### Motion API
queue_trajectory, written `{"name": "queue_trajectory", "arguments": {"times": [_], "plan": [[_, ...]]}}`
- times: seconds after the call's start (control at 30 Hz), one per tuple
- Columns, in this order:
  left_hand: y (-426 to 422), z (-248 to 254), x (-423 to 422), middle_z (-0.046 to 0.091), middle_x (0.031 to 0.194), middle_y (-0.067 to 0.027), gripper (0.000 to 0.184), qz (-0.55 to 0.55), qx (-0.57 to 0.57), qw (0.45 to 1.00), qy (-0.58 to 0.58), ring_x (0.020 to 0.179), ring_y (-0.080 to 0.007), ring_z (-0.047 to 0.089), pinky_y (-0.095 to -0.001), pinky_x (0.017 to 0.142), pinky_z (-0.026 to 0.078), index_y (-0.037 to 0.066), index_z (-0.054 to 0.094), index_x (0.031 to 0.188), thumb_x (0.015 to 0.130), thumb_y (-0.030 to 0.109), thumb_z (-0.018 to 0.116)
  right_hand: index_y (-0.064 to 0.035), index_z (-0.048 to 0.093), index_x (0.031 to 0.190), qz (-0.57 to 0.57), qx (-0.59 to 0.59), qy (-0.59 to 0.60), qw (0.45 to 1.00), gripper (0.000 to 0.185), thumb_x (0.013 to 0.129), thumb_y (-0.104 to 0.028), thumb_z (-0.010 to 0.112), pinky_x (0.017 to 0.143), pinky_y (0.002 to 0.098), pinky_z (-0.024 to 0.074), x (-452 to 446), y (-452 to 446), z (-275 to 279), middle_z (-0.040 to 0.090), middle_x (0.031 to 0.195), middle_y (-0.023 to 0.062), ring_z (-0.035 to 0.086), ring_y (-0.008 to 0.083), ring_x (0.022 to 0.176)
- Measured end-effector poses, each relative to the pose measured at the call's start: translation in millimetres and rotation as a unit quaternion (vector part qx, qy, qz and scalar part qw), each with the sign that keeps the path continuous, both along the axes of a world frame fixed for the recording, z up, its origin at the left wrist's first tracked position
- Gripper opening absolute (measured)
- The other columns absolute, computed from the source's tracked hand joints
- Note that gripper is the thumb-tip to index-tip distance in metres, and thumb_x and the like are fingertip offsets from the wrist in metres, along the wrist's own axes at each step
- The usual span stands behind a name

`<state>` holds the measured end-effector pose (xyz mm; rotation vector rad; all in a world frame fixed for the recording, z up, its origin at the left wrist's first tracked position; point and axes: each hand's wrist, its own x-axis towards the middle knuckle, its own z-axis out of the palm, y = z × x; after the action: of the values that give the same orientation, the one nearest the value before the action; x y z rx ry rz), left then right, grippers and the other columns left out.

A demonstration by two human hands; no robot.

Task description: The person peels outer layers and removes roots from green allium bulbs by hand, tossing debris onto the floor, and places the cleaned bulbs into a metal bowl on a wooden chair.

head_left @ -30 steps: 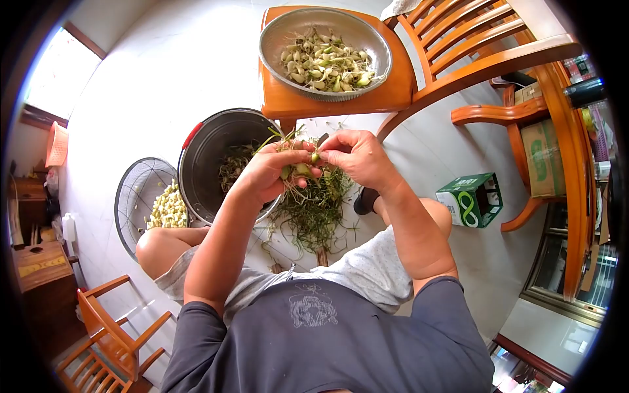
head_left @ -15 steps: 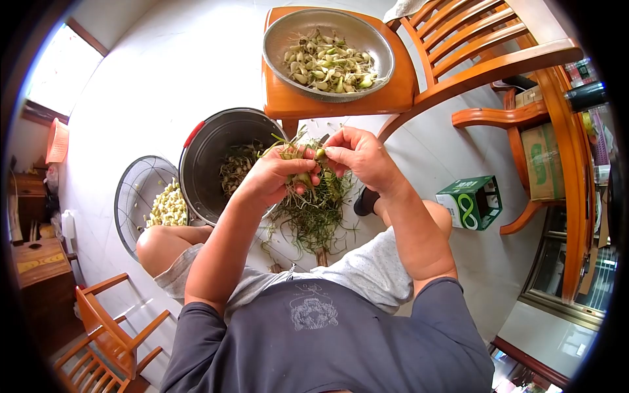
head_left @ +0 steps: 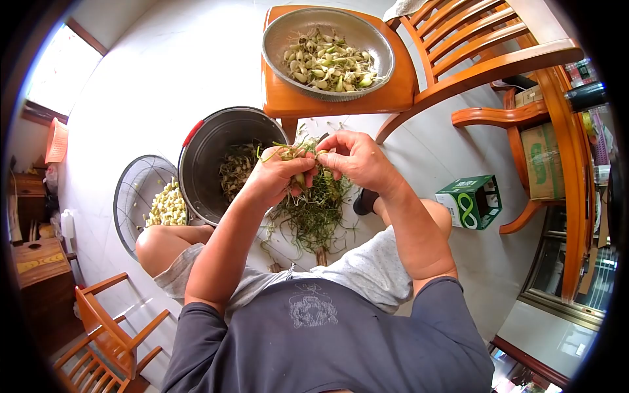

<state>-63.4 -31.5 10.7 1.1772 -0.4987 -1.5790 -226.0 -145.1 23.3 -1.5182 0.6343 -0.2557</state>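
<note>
The orange-brown wooden chair (head_left: 405, 80) stands beyond and to the right of the wide, dark, round bucket (head_left: 203, 164), which I take as my marker from where I'm standing. Its seat props the silvery perforated metal bowl up high, probably so the pale bulbs with stringy roots (head_left: 331, 62) lie within easy reach. The bucket itself (one red grip shows on its rim) holds stringy, brownish plant scraps, and sits close by the knees, likely to spare the arms a long stretch. Just left of it lies a shallow wire-mesh basket (head_left: 134, 190) with cleaner, cream-coloured bulbs (head_left: 167, 206) gathered at the side nearest the bucket.

To the bucket's right, a loose heap of thin green stems (head_left: 311, 223) spreads over the floor below the hands; well apart, farther right, is a green-and-white cardboard box (head_left: 465, 203).

The left hand (head_left: 268, 173), near the bucket's right rim, is curled around a small bunch of stemmed bulbs (head_left: 299, 178), seemingly to keep them together. The right hand (head_left: 357, 157), farther right, has thumb and forefinger pinched on a little pale-green bulb (head_left: 321, 154) meeting the left fingertips, a grip that looks meant to steady something so small from both sides.
</note>
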Motion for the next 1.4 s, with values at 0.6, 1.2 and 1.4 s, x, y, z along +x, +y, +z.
{"name": "queue_trajectory", "arguments": {"times": [0.6, 1.2, 1.4], "plan": [[-2, -2, -6, 0.057, 0.068, 0.0005, 0.029, 0.096, -0.026, 0.992, 0.071, 0.052, -0.0069, 0.052, -0.0197, 0.041, 0.033, 0.001, 0.058, 0.114, 0.089, 0.016, 0.063, -0.0012, 0.061, 0.102, -0.134, 0.272, -0.162, 0.939, 0.015, 0.093, -0.013, 0.058, 0.047, 0.0204, 0.0447, 8, -20, 15, 0.066, 0.084, 0.0112, 0.059, 0.0112, 0.060], [-14, -45, -12, 0.065, 0.089, -0.0111, 0.035, -0.022, 0.040, 0.988, 0.148, 0.065, -0.0142, 0.058, -0.0230, 0.046, 0.041, -0.001, 0.054, 0.118, 0.094, 0.024, 0.056, -0.0039, 0.070, 0.096, -0.213, -0.643, 0.010, 0.736, 0.020, 0.081, -0.016, 0.065, 0.069, 0.0291, 0.0503, 42, -85, 43, 0.065, 0.075, 0.0131, 0.063, 0.0164, 0.069], [-8, -39, -7, 0.065, 0.098, -0.0150, 0.035, 0.004, 0.007, 0.961, 0.277, 0.084, -0.0235, 0.065, -0.0295, 0.059, 0.052, -0.003, 0.054, 0.114, 0.099, 0.027, 0.042, 0.0033, 0.067, 0.092, 0.016, -0.153, 0.078, 0.985, 0.014, 0.085, -0.009, 0.065, 0.068, 0.0243, 0.0507, 10, -5, 30, 0.067, 0.082, 0.0046, 0.061, 0.0082, 0.075]]}}
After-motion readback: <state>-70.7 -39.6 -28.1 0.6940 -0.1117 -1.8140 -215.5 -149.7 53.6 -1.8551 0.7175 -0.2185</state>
